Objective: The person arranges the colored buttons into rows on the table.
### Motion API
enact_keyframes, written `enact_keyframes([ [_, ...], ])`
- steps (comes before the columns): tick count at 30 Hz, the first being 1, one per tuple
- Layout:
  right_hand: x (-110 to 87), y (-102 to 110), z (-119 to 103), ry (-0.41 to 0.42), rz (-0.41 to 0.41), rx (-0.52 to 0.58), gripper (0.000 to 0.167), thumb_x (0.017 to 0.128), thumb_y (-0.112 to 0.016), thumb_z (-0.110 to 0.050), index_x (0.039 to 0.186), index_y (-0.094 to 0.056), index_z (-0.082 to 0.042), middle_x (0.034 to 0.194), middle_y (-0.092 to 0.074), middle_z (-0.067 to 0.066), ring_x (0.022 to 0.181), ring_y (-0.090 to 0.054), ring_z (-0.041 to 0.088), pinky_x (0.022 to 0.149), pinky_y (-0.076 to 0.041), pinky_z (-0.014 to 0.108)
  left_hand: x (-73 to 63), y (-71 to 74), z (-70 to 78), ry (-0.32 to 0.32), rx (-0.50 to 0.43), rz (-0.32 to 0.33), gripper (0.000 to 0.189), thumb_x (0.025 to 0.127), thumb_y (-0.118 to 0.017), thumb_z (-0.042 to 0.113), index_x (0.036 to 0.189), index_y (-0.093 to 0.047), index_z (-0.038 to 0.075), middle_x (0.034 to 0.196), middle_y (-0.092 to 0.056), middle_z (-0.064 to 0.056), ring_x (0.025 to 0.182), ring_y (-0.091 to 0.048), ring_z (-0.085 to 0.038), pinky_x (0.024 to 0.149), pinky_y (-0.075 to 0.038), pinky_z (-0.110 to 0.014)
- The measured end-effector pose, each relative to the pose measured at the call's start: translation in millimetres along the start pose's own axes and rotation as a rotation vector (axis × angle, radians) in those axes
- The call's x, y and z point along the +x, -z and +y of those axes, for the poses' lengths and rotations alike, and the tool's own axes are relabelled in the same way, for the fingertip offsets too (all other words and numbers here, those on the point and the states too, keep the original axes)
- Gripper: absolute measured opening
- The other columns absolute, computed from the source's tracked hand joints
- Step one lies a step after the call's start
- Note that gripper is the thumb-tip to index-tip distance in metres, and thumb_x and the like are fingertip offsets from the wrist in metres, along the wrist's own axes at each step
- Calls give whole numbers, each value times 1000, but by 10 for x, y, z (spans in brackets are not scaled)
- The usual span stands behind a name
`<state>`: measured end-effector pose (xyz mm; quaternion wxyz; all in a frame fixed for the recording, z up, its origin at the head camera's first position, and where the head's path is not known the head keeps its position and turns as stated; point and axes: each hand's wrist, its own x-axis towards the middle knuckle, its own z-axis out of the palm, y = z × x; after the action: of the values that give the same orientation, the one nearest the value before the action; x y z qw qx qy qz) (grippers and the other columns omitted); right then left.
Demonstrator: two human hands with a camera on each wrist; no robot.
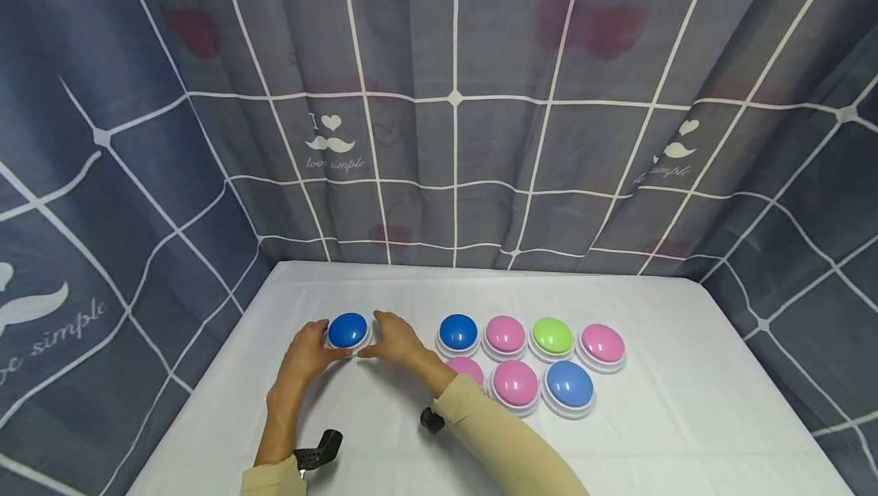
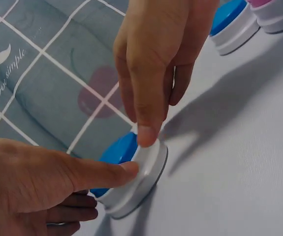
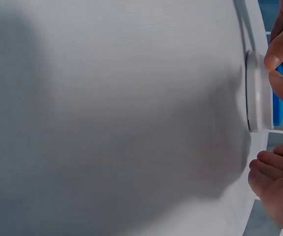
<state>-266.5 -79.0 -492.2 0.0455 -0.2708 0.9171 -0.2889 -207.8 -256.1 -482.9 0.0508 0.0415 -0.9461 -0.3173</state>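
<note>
A blue-domed push button (image 1: 347, 330) with a round white base sits at the left of the white table, between both hands. My left hand (image 1: 306, 355) grips its base, thumb along the near side and fingers at the left. My right hand (image 1: 400, 340) comes in from the right, its thumb tip touching the near side of the base beside the left thumb. In the right wrist view, the right fingers (image 3: 274, 182) stand apart from the base. In the left wrist view, the white base (image 2: 148, 172) stays visible below both thumbs.
More buttons stand in two rows to the right, including blue (image 1: 458, 332), pink (image 1: 505, 334) and green (image 1: 552, 335) ones. The right forearm partly covers a front-row pink button (image 1: 465, 368). A grey checked curtain (image 1: 411, 138) surrounds the table's back and sides.
</note>
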Motion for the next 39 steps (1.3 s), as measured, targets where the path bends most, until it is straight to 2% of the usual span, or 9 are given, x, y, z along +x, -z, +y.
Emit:
enact_keyframes([
  [5,21,-47,17,-8,-25,1,80,76,-87,-29,138,-51,6,136,-57,19,128,-52,31,108,-40,36,22,-41,-74,12,-14,-19,69,78,-83,16,129,-50,-17,126,-54,-36,122,-49,-51,103,-36,-64],
  [9,44,-78,6,24,-32,10,77,78,-86,-27,138,-51,7,135,-58,19,127,-53,30,107,-40,35,50,-62,-111,-40,-32,-5,68,76,-85,13,127,-52,-18,122,-56,-35,117,-53,-50,100,-40,-62],
  [13,57,-120,-20,48,-18,23,67,79,-85,-22,133,-55,4,128,-63,16,119,-59,27,102,-45,35,66,-73,-134,-92,-48,0,66,74,-86,9,124,-54,-19,118,-58,-35,113,-55,-50,97,-43,-60],
  [16,55,-145,-35,49,4,21,61,80,-84,-21,130,-58,2,123,-65,14,115,-61,27,99,-47,36,62,-85,-142,-88,-49,-2,66,74,-86,10,124,-54,-18,120,-57,-35,115,-54,-50,99,-42,-60],
  [24,39,-165,-65,21,50,33,61,79,-85,-22,129,-59,1,123,-65,14,115,-61,28,100,-47,39,31,-57,-145,-95,-31,11,63,73,-87,14,121,-58,-15,119,-60,-33,114,-56,-49,98,-43,-61],
  [31,10,-64,-45,54,72,50,58,79,-85,-24,127,-62,-1,120,-68,11,112,-63,26,98,-49,37,24,-13,-99,-105,-84,23,61,76,-86,16,123,-60,-13,122,-60,-32,118,-54,-49,101,-38,-64],
  [39,-109,230,-56,101,141,107,63,83,-82,-25,135,-57,0,130,-63,14,120,-59,29,102,-46,40,13,57,88,-131,-156,44,62,81,-83,21,129,-58,-9,127,-58,-29,122,-53,-47,101,-39,-63],
])
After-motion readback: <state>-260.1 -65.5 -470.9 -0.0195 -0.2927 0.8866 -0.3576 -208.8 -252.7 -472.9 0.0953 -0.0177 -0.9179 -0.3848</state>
